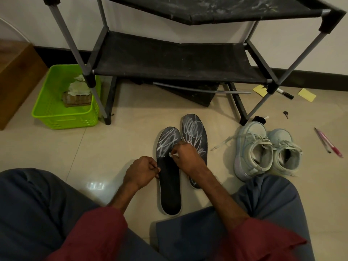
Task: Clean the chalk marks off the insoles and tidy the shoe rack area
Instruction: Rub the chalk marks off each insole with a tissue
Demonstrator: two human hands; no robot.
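On glossy beige floor tiles (116,140), just near of a black fabric-shelved, metal-tubed shoe rack (169,57), 2 flat dark insoles lie side by side. The left insole (170,187) is matte black at its near half and chalk-scribbled beyond (the right insole (195,132) is scribbled along its visible length). The left hand (141,171) pinches its left edge; the right hand (188,158) pinches a crumpled white wad (174,155) against it.

There are two insoles (170,189) (195,132), two shoes (252,147) (284,147), one rack (169,59) and one basket (56,110). Two notes (259,90) (307,94), one marker (285,94), two pens (328,143) and one key (285,114) are also visible.
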